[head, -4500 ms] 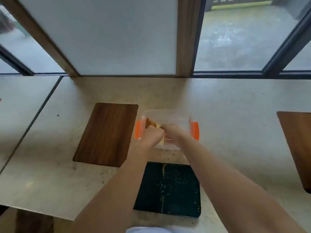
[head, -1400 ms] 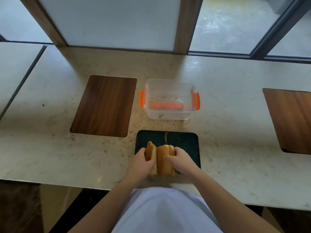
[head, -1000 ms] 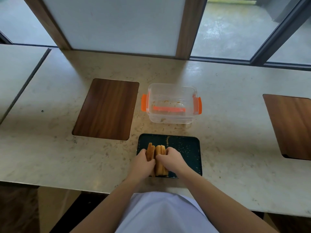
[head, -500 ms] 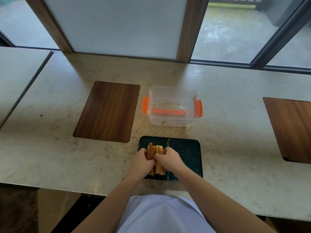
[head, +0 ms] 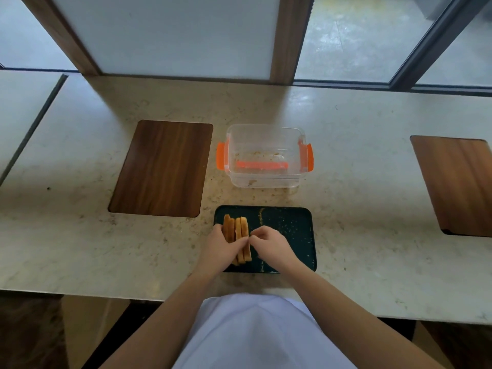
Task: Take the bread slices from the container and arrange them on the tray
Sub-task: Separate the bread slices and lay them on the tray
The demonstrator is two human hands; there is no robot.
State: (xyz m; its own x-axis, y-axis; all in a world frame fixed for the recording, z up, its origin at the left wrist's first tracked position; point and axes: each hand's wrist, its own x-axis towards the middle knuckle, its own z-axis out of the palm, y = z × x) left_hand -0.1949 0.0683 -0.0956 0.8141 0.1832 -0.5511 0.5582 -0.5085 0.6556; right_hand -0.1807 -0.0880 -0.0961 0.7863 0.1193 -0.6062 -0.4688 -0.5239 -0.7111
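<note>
Golden-brown toasted bread slices (head: 237,235) are showing against the dark green rectangular tray (head: 290,227), speckled with pale crumbs; orange clips are edging the clear plastic container (head: 266,134) on the cream, flecked stone bench (head: 359,209).

Bread slices (head: 237,231) on tray (head: 292,225) — container (head: 266,179) behind.

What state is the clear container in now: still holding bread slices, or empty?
Empty of slices: the container shows only crumbs; the bread slices stand on the tray.
</note>
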